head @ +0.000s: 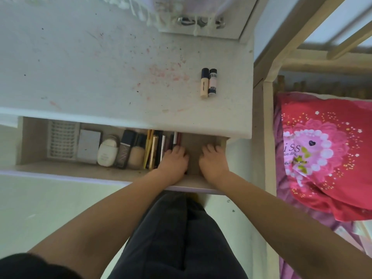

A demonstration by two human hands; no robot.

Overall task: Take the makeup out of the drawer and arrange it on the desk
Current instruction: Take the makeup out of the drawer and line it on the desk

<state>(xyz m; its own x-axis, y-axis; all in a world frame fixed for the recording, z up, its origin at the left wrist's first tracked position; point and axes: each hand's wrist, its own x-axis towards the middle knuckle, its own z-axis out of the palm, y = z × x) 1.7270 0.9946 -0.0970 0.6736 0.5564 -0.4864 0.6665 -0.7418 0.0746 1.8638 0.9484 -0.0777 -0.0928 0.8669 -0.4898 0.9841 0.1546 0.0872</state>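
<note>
Left hand: palm down inside the open drawer, fingers curled over the near ends of the pencils and slim tubes at the right end of the makeup row. Fingertips touch them; cannot tell whether any one is actually pinched.

Right hand: palm down just at 3 o'clock of the left hand, fingers bent loosely, tips resting on the bare drawer floor. Nothing visible under or between the fingers. A narrow strip of drawer floor separates the two hands.

Both forearms cross the drawer's front edge from 6 o'clock.

Drawer contents, going toward 9 o'clock from the left hand: pencil bundle; beige foundation bottle with dark cap; dark squarish bottle; white rounded bottle; grey flat compact; white ribbed tray. Items lie side by side, touching or nearly so, long axes running 12 to 6.

Desk, at 12 o'clock of the drawer: white top with pink and dark stains. Two items lie on it at about 1 o'clock of the hands, near the right edge: cream tube with dark cap, and a pale pink tube touching its right side, both lying parallel.

At 3 o'clock, beyond the desk: red pillow inside a pale bed frame.
</note>
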